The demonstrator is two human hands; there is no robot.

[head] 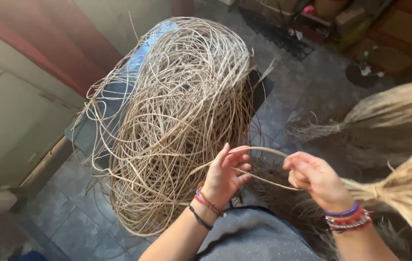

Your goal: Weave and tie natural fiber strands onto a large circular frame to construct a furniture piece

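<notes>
Cane strip (264, 151) is looping between both hands, just in front of that big tangled cane pile (182, 121). Left hand (225, 174) is pinching one end with fingers half spread, right hand (312, 176) is pinching the other, over grey floor tiles (71, 217).

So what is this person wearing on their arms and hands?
Both forearms are bare, with no sleeves or gloves. The left hand has a thin dark cord and pink and orange bands at the wrist. The right hand has a purple band, red threads and pale beaded bracelets at the wrist.

Soft daylight (from upper left), edges blurred, shadows faint.
</notes>
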